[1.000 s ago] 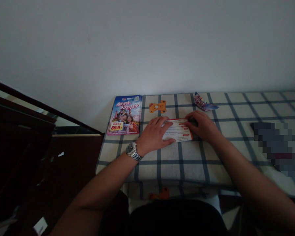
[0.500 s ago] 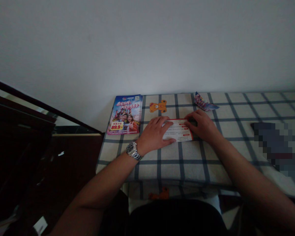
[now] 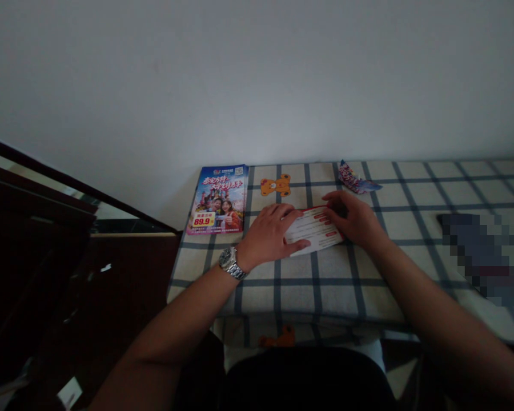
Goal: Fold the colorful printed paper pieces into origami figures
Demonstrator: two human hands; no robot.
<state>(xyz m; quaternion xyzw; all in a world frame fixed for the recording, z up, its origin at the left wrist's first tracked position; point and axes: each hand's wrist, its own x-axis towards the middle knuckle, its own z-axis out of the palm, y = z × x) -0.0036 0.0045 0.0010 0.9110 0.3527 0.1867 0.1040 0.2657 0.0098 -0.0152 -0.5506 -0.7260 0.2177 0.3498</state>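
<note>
Spread left hand (image 3: 269, 234) pressing paper (image 3: 313, 233); right hand (image 3: 358, 221) touching its right edge, grip unclear; seeming light, creasable, best edge-held.

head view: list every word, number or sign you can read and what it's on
"89.9": yellow box on the blue-and-pink flyer.
"泰安方特" / "大学生特惠": title of that flyer, as best I can read; its last character is unclear.
QR code, flyer's top right; remaining flyer print too small to read surely.
White printed sheet: too blurred.
Watch dial: too small.
</note>
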